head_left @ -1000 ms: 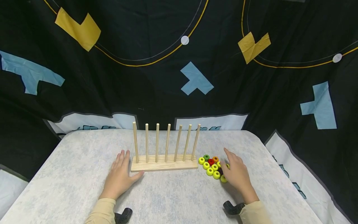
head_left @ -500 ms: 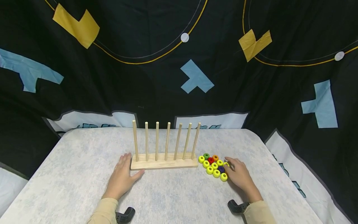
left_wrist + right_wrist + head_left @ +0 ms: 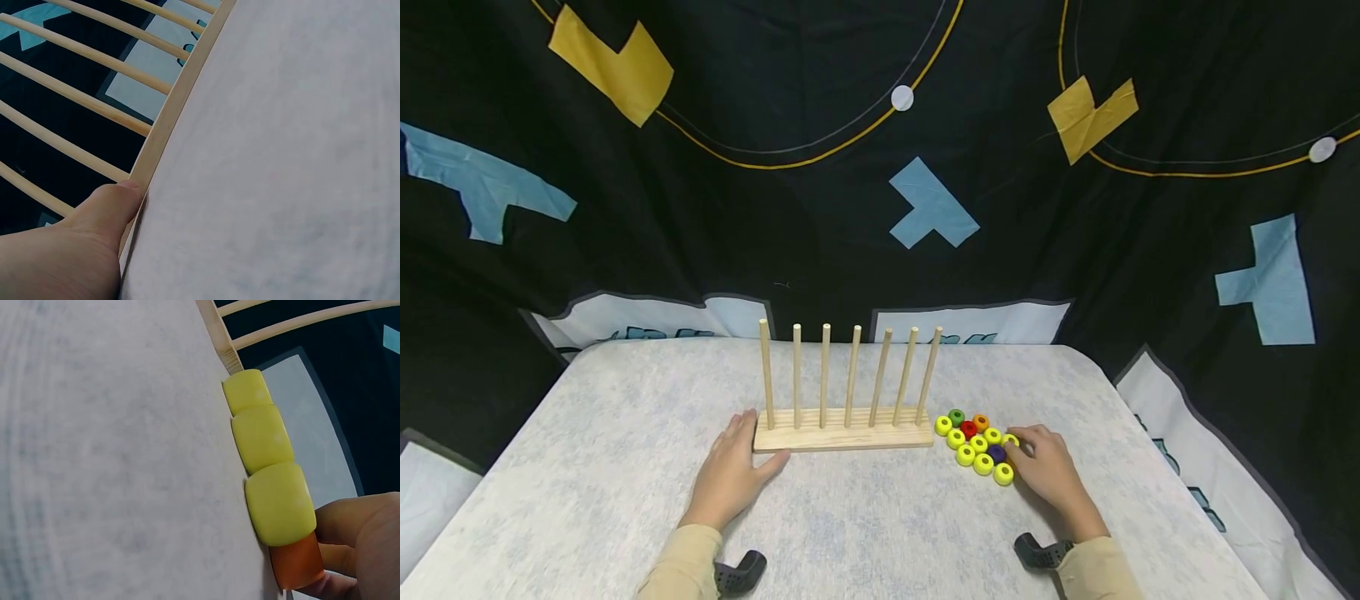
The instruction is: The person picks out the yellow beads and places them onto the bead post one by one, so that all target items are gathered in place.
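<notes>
A wooden peg rack [image 3: 850, 437] with several upright pegs stands on the table. My left hand [image 3: 730, 467] is at its left end, the fingers lying along that end. The left thumb [image 3: 106, 206] presses the base's front edge in the left wrist view. Right of the rack lies a cluster of coloured beads, mostly yellow. My right hand [image 3: 1048, 467] pinches a yellow bead [image 3: 1011, 440] at the cluster's right side between thumb and forefinger. In the right wrist view, an orange bead [image 3: 297, 562] sits just in front of these fingers, beside a yellow bead [image 3: 281, 505].
Near the right hand lie a dark blue bead [image 3: 996, 453], a red bead [image 3: 968, 430] and a green bead [image 3: 956, 417]. A black curtain [image 3: 820, 242] hangs behind the pale table [image 3: 865, 533]. Black wrist cameras sit at both wrists.
My right hand has lowered onto the right side of the beads, its fingers closing on a yellow one. The left fingers have come down beside the rack's end. The beads keep their arrangement.
</notes>
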Demonstrator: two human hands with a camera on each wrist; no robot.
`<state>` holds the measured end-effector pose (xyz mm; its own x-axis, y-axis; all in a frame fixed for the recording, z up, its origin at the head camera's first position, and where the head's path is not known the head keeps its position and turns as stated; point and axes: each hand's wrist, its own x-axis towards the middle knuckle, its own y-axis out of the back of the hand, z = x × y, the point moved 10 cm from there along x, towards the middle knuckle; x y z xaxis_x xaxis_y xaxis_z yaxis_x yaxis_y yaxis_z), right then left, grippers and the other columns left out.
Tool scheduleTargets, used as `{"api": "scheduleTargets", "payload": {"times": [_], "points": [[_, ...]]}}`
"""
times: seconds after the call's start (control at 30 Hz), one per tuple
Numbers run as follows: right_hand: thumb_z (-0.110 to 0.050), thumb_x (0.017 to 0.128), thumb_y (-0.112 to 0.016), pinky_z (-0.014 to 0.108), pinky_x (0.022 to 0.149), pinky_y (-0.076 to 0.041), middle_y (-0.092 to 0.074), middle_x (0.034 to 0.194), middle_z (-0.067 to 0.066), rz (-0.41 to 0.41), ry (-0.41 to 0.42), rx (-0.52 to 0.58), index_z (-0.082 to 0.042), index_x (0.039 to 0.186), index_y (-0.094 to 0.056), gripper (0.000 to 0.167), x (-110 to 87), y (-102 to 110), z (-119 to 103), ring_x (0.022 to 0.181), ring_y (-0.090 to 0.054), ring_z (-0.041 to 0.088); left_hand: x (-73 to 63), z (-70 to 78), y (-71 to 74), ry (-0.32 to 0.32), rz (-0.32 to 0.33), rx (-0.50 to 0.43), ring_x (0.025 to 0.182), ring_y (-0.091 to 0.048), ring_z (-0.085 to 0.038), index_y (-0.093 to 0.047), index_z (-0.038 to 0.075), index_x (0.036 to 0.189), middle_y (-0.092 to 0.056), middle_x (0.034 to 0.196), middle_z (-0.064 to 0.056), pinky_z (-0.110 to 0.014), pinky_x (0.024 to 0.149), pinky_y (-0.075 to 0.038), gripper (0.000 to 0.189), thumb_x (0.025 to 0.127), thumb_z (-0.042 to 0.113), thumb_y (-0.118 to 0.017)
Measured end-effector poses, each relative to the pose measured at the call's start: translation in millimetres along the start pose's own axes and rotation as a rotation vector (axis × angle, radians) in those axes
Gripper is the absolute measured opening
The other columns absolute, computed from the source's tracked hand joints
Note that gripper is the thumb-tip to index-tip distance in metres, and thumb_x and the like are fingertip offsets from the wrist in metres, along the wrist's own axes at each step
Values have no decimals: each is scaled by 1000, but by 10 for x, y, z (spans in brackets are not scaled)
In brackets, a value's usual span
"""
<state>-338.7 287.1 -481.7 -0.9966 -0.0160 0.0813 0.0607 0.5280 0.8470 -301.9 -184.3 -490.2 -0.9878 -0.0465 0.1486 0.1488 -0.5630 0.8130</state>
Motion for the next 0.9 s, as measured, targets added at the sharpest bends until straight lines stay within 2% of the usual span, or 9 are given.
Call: {"api": "scheduleTargets", "payload": {"times": [0.43, 0.7, 0.9], "points": [[-32, 97, -61, 62, 103, -44, -62, 128, 20, -12, -82, -20, -3, 131, -63, 45, 96, -9, 46, 125, -51, 40, 34, 10, 11, 4, -15, 12, 143, -26, -56, -28, -3, 154, -29, 157, -31, -73, 112, -27, 96, 90, 60, -64], [-35, 96, -65, 61, 103, -46, -63, 127, 21, -27, -139, -51, 0, 131, -62, 49, 129, 22, 50, 120, -56, 40, 30, 10, 10, 3, -1, 23, 144, -27, -54, -30, -1, 153, -31, 157, -29, -72, 113, -27, 94, 90, 58, -65], [-34, 93, -70, 55, 91, -53, -69, 116, 17, -48, -143, -66, -2, 125, -65, 46, 162, 74, 3, 106, -64, 33, 17, 12, 23, -3, 18, 31, 144, -28, -52, -33, -3, 152, -33, 156, -29, -70, 114, -27, 92, 90, 57, -65]]}}
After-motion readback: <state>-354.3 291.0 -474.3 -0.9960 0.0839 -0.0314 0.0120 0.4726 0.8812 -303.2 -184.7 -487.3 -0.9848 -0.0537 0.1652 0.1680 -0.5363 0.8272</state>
